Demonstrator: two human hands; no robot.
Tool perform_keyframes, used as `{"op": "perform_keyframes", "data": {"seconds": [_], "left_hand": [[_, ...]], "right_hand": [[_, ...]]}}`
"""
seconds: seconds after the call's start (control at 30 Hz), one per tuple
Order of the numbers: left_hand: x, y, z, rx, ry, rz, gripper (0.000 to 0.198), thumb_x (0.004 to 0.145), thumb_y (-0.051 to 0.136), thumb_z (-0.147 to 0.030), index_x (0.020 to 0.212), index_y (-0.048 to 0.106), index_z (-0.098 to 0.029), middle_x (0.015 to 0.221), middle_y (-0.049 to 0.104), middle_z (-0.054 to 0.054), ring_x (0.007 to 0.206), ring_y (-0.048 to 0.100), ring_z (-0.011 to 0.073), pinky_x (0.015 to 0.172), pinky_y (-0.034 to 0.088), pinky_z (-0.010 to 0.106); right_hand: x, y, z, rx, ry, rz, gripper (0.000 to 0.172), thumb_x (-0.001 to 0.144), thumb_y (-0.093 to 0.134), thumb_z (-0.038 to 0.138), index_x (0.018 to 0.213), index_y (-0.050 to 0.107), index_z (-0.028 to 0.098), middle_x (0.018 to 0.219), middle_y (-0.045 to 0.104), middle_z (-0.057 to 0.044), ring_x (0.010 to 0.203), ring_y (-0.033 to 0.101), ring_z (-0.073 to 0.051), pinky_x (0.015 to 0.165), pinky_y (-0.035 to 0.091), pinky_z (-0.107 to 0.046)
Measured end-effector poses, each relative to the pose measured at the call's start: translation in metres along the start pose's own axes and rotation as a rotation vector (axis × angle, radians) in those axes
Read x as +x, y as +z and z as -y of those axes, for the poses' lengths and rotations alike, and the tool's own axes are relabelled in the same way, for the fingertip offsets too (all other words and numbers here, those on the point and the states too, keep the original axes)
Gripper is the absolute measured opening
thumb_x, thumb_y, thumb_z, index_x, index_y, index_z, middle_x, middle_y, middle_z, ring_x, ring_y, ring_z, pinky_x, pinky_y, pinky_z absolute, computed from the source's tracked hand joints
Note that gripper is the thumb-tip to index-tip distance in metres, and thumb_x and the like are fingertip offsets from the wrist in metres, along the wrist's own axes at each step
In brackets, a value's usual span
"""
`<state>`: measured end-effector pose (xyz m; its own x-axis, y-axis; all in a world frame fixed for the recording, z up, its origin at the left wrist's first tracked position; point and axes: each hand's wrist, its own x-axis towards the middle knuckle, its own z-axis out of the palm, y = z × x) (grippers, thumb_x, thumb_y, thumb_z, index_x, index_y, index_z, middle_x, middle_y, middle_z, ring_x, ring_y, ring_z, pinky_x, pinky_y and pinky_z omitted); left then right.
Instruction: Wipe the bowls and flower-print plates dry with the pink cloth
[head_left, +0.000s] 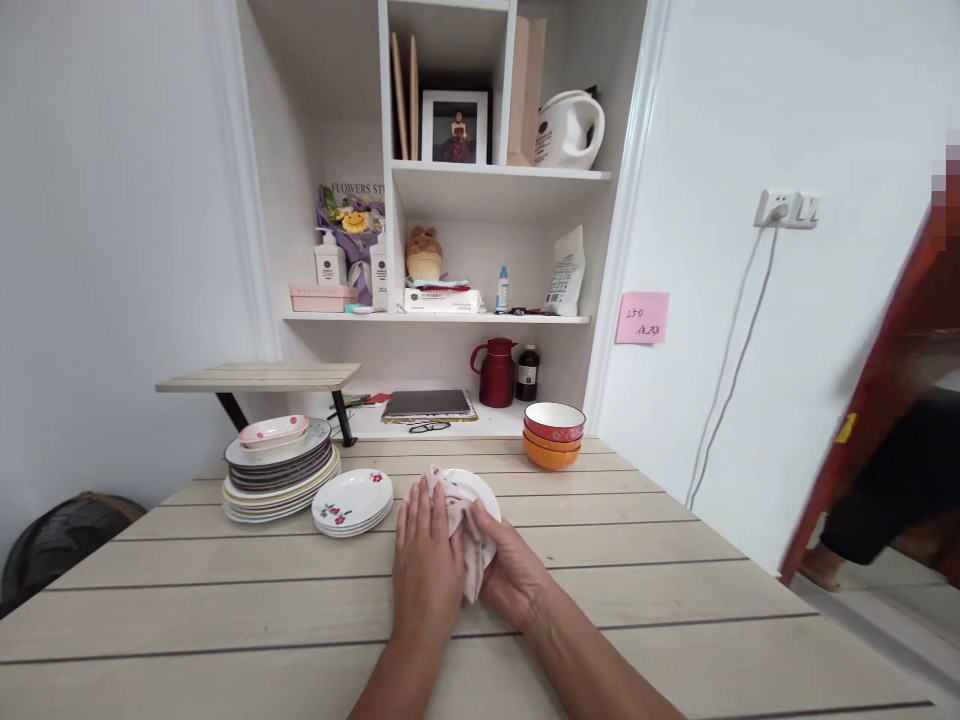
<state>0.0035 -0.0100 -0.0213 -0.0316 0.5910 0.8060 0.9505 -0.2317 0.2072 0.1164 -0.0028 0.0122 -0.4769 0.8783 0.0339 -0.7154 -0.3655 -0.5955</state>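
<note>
A small white plate (474, 486) is between my hands at the middle of the slatted table, partly covered by a crumpled pale pink cloth (471, 560). My left hand (429, 560) lies over the cloth and the plate's left side, its fingers stretched out and close together. With the thumb on top and the fingers underneath, my right hand (514, 570) grips the plate's right side and touches the cloth. Just to the left sits a short stack of small white plates with red flowers (354, 500). The plate's lower part is hidden by the cloth and hands.
A tall stack of larger plates (281, 480) with a pink-dotted dish (274, 431) on top stands left, by a raised wooden stand (262, 376). Stacked bowls (553, 437) are at the back right. Behind are a laptop (427, 403) and red jug (495, 372). A person (900, 480) is at far right.
</note>
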Motion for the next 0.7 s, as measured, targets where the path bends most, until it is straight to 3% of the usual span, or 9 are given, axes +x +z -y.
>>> {"op": "perform_keyframes", "data": {"seconds": [0.13, 0.2, 0.3, 0.43, 0.53, 0.63, 0.7], "left_hand": [[-0.001, -0.004, -0.004, -0.111, 0.062, 0.111, 0.066, 0.089, 0.042, -0.016, 0.152, 0.023, -0.02, 0.156, 0.034, 0.012, 0.146, 0.027, 0.0269, 0.116, 0.03, 0.053], [0.0, -0.007, -0.003, -0.215, 0.121, 0.2, 0.07, 0.088, 0.048, -0.021, 0.153, 0.021, -0.021, 0.157, 0.032, 0.012, 0.146, 0.026, 0.0282, 0.116, 0.028, 0.055], [0.002, -0.013, -0.002, -0.405, 0.132, 0.264, 0.063, 0.09, 0.05, -0.028, 0.149, 0.031, -0.025, 0.159, 0.027, 0.01, 0.146, 0.025, 0.0281, 0.117, 0.026, 0.054], [0.005, -0.016, 0.0, -0.644, -0.134, 0.103, 0.046, 0.095, 0.044, -0.036, 0.141, 0.044, -0.029, 0.162, 0.02, 0.005, 0.147, 0.022, 0.0249, 0.118, 0.027, 0.048], [0.008, -0.016, 0.002, -0.816, -0.447, 0.035, 0.053, 0.094, 0.045, -0.044, 0.145, 0.037, -0.029, 0.161, 0.021, 0.005, 0.149, 0.017, 0.0245, 0.119, 0.024, 0.048], [0.013, -0.018, 0.001, -1.202, -0.73, 0.206, 0.061, 0.095, 0.039, -0.055, 0.149, 0.03, -0.027, 0.157, 0.032, 0.009, 0.144, 0.031, 0.0259, 0.112, 0.037, 0.046], [0.016, -0.021, -0.003, -1.531, -0.803, 0.346, 0.061, 0.096, 0.033, -0.058, 0.146, 0.037, -0.023, 0.149, 0.046, 0.012, 0.136, 0.044, 0.0277, 0.107, 0.043, 0.046]], "right_hand": [[0.002, -0.004, -0.008, -0.086, -0.034, 0.042, 0.049, 0.065, 0.085, 0.017, 0.111, 0.068, 0.012, 0.106, 0.076, -0.012, 0.102, 0.069, -0.024, 0.098, 0.049, -0.035], [0.007, -0.009, -0.011, -0.072, -0.045, -0.032, 0.046, 0.068, 0.084, 0.019, 0.11, 0.068, 0.012, 0.106, 0.076, -0.012, 0.101, 0.07, -0.025, 0.096, 0.05, -0.035], [0.014, -0.017, -0.009, -0.01, -0.044, -0.169, 0.039, 0.073, 0.08, 0.023, 0.108, 0.068, 0.012, 0.099, 0.077, -0.012, 0.093, 0.072, -0.025, 0.09, 0.054, -0.037], [0.02, -0.021, 0.006, 0.063, -0.08, -0.283, 0.029, 0.079, 0.074, 0.023, 0.106, 0.066, 0.014, 0.092, 0.078, -0.01, 0.082, 0.074, -0.024, 0.084, 0.057, -0.039], [0.019, -0.02, 0.02, 0.092, -0.135, -0.324, 0.024, 0.082, 0.071, 0.019, 0.105, 0.066, 0.017, 0.086, 0.079, -0.006, 0.082, 0.074, -0.022, 0.083, 0.058, -0.039], [0.017, -0.017, 0.025, 0.082, -0.145, -0.297, 0.025, 0.082, 0.07, 0.02, 0.106, 0.066, 0.017, 0.085, 0.079, -0.006, 0.082, 0.074, -0.023, 0.084, 0.058, -0.039], [0.014, -0.015, 0.021, 0.04, -0.124, -0.247, 0.028, 0.08, 0.072, 0.023, 0.106, 0.065, 0.015, 0.085, 0.078, -0.008, 0.081, 0.074, -0.024, 0.084, 0.058, -0.04]]}}
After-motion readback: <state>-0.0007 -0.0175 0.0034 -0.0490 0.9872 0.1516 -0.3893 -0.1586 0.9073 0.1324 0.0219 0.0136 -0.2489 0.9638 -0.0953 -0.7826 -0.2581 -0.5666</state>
